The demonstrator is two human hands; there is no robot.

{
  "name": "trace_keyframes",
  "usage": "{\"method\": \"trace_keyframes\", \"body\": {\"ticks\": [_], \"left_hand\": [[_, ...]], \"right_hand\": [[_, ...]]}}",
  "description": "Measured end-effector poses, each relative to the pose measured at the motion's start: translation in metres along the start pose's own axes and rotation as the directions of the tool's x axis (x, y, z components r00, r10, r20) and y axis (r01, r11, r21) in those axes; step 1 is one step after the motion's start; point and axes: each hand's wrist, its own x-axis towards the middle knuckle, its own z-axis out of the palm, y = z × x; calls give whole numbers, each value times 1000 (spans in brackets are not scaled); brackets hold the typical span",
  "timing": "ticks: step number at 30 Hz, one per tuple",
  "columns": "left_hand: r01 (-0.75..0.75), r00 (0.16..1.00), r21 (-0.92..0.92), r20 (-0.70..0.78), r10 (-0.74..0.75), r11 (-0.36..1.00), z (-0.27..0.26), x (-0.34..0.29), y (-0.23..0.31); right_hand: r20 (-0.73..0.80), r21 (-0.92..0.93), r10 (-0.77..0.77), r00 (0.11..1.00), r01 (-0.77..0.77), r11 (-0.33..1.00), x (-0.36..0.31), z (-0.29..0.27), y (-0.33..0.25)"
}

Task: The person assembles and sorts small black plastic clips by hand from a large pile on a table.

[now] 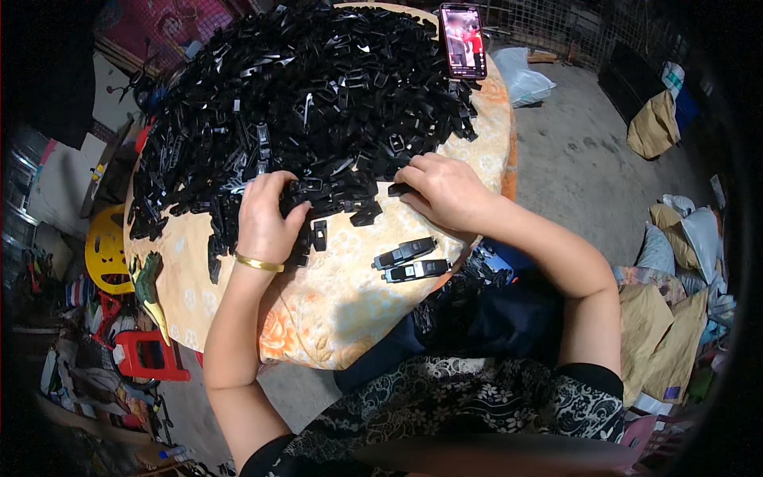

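A large heap of small black plastic clip-like parts (334, 95) covers most of a round table. My left hand (270, 215), with a gold bangle on its wrist, rests at the heap's near edge; its thumb and forefinger are apart, and the other fingertips are partly hidden. Just beyond them lies a longer black and grey part (263, 147). At the right of the heap's near edge, my right hand (441, 187) has its fingers curled over a black plastic part (399, 189), mostly hidden beneath them. Two assembled-looking black parts (409, 262) lie side by side nearer me.
A flowered yellow tablecloth (302, 326) covers the table. A lit phone (463, 41) stands at the far right edge. Green-and-yellow-handled cutters (149, 294) lie at the left edge. More black parts (433, 306) are by my lap. A red stool (147, 354) and sacks (668, 326) stand around.
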Motion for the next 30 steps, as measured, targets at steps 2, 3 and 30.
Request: {"method": "trace_keyframes", "body": {"ticks": [2, 3, 30], "left_hand": [[54, 998, -75, -18, -56, 996, 1, 2, 2], [109, 993, -149, -30, -115, 983, 2, 2, 4], [-141, 985, -244, 63, 161, 960, 29, -25, 60]], "right_hand": [[-7, 22, -13, 1000, 13, 1000, 0, 2, 4], [-13, 47, -26, 1000, 27, 999, -1, 2, 4], [148, 206, -80, 986, 48, 977, -11, -29, -16]]}}
